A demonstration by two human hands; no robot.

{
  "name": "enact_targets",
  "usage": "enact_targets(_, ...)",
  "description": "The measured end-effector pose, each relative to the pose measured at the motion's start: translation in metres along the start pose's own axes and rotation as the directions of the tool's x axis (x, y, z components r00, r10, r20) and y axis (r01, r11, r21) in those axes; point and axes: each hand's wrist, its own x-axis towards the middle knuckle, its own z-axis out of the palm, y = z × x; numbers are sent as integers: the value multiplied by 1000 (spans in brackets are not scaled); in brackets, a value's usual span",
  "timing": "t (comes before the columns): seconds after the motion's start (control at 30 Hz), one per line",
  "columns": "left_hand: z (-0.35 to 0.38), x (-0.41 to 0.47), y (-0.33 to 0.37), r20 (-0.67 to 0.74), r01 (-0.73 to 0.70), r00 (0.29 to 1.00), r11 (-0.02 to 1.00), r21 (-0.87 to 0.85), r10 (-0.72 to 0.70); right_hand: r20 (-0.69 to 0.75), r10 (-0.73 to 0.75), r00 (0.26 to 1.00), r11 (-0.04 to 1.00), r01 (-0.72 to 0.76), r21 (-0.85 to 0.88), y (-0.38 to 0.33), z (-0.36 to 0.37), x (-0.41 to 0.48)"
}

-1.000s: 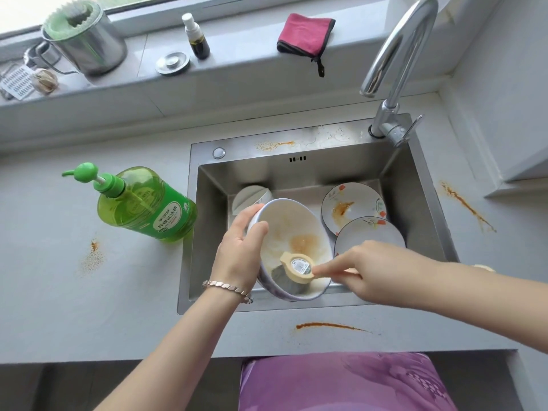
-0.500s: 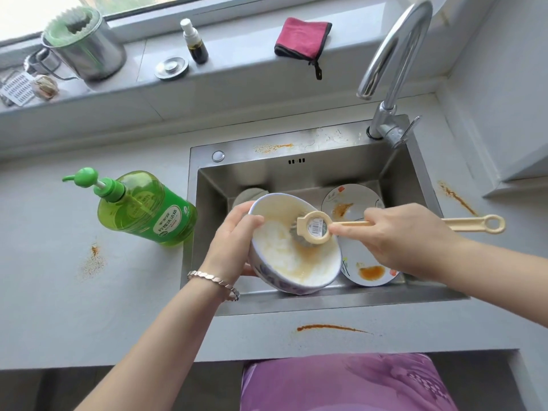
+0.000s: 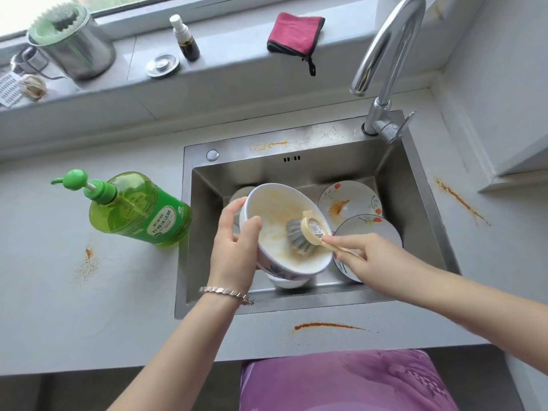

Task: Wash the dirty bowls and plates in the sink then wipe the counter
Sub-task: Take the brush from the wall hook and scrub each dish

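My left hand (image 3: 235, 247) grips the rim of a white bowl (image 3: 275, 212), tilted over the steel sink (image 3: 415, 185), thumb inside the rim. The bowl's inside is smeared with orange sauce and foam. My right hand (image 3: 373, 259) holds the cream handle of a dish brush (image 3: 305, 235); its grey wire head presses against the bowl's inner wall. Another bowl (image 3: 287, 281) sits under the held one. Two flower-patterned plates lie in the sink to the right: the far one (image 3: 353, 200) stained orange, the near one (image 3: 367, 229) partly behind my right hand.
A green dish soap pump bottle (image 3: 139, 212) stands on the counter left of the sink. Orange stains mark the counter at the left (image 3: 87, 262), front (image 3: 326, 325) and right (image 3: 459, 200). The faucet (image 3: 385, 66) arches over the back right. A pink cloth (image 3: 293, 34) lies on the sill.
The brush head moved down from the bowl's upper rim to its lower right inner wall. My right hand dropped toward me, now covering part of the near plate. The bowl stays tilted in my left hand.
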Motion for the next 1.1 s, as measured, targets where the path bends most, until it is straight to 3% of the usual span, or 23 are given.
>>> enact_targets(0.07,4,-4,-7,-22,-31,999,999,-22,30,3,110,994,945,-106,311,-7,8,4)
enact_targets(0.13,4,-3,-11,-49,-58,997,997,-50,55,24,165,986,848,-154,507,-16,14,6)
enact_targets(0.3,-1,-5,-18,-61,-219,974,975,-27,217,109,181,977,697,-206,687,-32,12,5)
enact_targets(0.37,4,-12,-20,-46,-283,958,959,-15,282,224,189,956,470,-288,835,-43,8,6)
enact_targets(0.47,11,-16,-31,-60,-286,957,957,-49,283,355,150,923,-9,-358,934,-58,8,7)
enact_targets(0.5,12,-16,-34,-64,-274,961,960,-61,270,351,139,926,-71,-344,936,-61,10,6)
enact_targets(0.57,10,-12,-39,-40,-233,972,966,-111,230,317,128,940,-30,-316,948,-63,16,3)
enact_targets(0.73,-1,-1,-33,33,-232,969,952,-201,243,305,42,951,314,-302,900,-61,33,-18)
enact_targets(0.8,-2,0,-33,30,-241,967,950,-200,252,311,46,949,343,-307,888,-60,34,-20)
enact_targets(0.83,-3,-1,-34,34,-236,969,953,-193,246,313,59,948,306,-316,898,-59,32,-18)
enact_targets(0.9,-2,-4,-36,57,-215,972,960,-177,228,331,113,937,96,-342,935,-56,25,-11)
enact_targets(1.0,-4,-5,-39,52,-181,980,970,-160,192,419,92,903,-351,-365,863,-56,14,-3)
enact_targets(1.07,-4,-4,-39,54,-204,976,970,-135,213,436,47,899,-483,-362,797,-58,14,-1)
enact_targets(1.1,-4,-4,-39,56,-206,975,970,-133,214,436,40,899,-486,-364,795,-61,15,0)
